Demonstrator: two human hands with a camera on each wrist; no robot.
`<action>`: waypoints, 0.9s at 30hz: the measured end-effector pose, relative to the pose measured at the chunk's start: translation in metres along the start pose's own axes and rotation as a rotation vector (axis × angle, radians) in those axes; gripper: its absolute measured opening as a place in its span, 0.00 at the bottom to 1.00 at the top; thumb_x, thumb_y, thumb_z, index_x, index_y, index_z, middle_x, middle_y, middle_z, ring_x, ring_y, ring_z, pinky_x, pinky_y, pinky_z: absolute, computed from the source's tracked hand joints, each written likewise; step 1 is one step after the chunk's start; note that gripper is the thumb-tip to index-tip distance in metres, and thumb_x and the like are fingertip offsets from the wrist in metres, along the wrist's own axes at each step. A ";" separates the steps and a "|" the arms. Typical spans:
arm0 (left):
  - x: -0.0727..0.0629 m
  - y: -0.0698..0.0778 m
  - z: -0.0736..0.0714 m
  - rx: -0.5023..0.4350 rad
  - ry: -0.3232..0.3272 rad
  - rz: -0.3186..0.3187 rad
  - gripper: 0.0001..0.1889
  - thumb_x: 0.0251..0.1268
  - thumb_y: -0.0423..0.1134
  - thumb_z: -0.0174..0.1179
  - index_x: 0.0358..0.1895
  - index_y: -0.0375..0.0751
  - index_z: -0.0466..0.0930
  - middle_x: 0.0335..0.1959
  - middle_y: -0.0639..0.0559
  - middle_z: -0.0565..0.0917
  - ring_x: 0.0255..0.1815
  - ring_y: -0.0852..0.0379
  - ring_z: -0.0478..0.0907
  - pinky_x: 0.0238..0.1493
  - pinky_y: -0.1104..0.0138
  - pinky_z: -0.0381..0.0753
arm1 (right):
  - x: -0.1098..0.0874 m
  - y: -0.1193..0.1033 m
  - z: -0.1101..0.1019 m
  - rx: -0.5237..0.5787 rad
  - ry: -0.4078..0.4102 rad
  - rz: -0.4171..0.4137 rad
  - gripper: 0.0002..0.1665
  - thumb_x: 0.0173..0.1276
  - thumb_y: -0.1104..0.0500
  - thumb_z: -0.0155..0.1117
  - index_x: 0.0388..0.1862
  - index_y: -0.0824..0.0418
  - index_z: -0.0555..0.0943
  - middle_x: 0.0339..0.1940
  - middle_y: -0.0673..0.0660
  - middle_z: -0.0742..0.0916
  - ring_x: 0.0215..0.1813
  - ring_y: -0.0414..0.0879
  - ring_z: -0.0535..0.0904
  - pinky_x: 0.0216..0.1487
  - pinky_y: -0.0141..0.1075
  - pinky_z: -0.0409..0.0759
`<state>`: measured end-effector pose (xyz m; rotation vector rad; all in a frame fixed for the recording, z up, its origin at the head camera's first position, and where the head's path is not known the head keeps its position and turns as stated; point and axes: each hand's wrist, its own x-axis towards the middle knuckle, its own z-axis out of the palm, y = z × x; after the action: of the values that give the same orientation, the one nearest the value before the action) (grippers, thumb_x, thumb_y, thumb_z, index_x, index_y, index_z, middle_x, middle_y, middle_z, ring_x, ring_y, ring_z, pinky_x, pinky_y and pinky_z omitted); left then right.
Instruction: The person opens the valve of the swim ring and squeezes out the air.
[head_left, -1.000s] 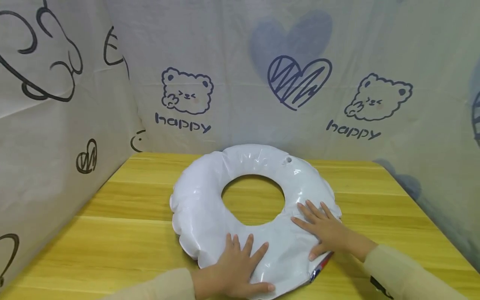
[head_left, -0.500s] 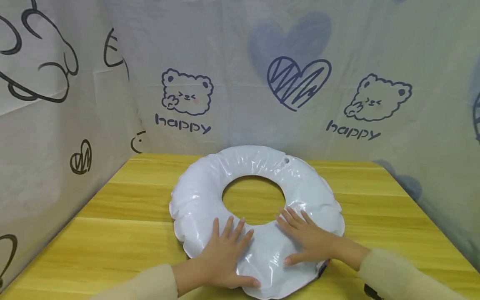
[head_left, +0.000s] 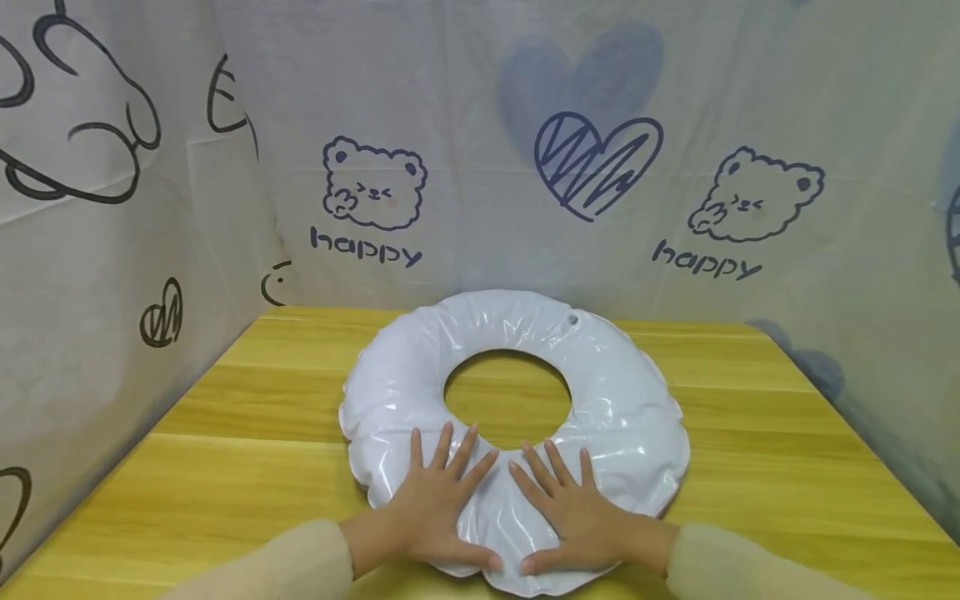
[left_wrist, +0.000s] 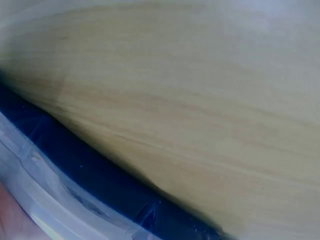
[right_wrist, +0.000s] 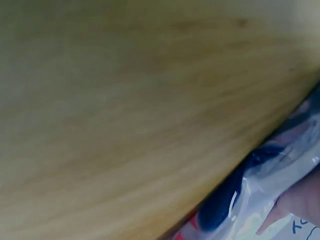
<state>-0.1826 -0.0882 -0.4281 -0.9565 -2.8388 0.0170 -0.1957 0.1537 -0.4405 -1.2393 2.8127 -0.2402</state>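
A white inflatable swim ring (head_left: 405, 358) lies flat on the wooden table, glossy and wrinkled near its front. Its small air valve (head_left: 573, 320) shows at the back right. My left hand (head_left: 433, 508) presses with spread fingers on the ring's front left part. Close beside it, my right hand (head_left: 579, 521) presses on the front right part, fingers also spread and thumbs near each other. In the left wrist view the ring's dark blue underside edge (left_wrist: 90, 155) shows. The right wrist view has a blue and red printed edge (right_wrist: 220, 205) of it, with part of the right hand (right_wrist: 300, 200).
The yellow wood-grain table (head_left: 247, 467) extends on both sides of the ring. A pale cloth (head_left: 465, 108) printed with bears and hearts hangs behind the table's back edge, and similar cloth (head_left: 75, 267) hangs along the left side.
My right hand has slid left and toward the front over the ring, near the left hand. My left hand has shifted slightly left and forward. The ring has stayed nearly in place.
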 end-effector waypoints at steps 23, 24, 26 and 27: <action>0.004 0.002 0.013 0.027 -0.197 -0.073 0.56 0.42 0.82 0.44 0.73 0.51 0.49 0.75 0.39 0.48 0.73 0.31 0.42 0.61 0.30 0.41 | 0.006 -0.003 0.003 -0.047 -0.086 0.037 0.60 0.55 0.23 0.47 0.75 0.57 0.45 0.76 0.64 0.49 0.74 0.69 0.36 0.60 0.74 0.34; 0.005 0.002 0.013 0.029 -0.201 -0.072 0.56 0.42 0.82 0.43 0.73 0.52 0.49 0.75 0.39 0.48 0.73 0.31 0.42 0.61 0.30 0.42 | 0.006 -0.003 0.001 -0.049 -0.093 0.041 0.60 0.55 0.23 0.47 0.75 0.57 0.45 0.76 0.63 0.49 0.74 0.69 0.36 0.60 0.74 0.35; 0.006 0.002 0.013 0.030 -0.210 -0.071 0.55 0.42 0.82 0.43 0.73 0.53 0.49 0.75 0.39 0.49 0.73 0.31 0.42 0.61 0.30 0.42 | 0.007 -0.004 -0.002 -0.050 -0.113 0.050 0.60 0.55 0.23 0.48 0.75 0.56 0.45 0.76 0.63 0.49 0.74 0.69 0.36 0.60 0.74 0.35; 0.006 0.002 0.012 0.029 -0.212 -0.069 0.55 0.42 0.82 0.44 0.73 0.53 0.50 0.75 0.39 0.49 0.73 0.31 0.43 0.61 0.30 0.42 | 0.007 -0.005 -0.003 -0.048 -0.123 0.057 0.60 0.55 0.23 0.48 0.75 0.56 0.46 0.76 0.63 0.49 0.74 0.68 0.36 0.61 0.74 0.35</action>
<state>-0.1881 -0.0830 -0.4397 -0.8991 -3.0535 0.1613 -0.1974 0.1452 -0.4362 -1.1395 2.7582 -0.0903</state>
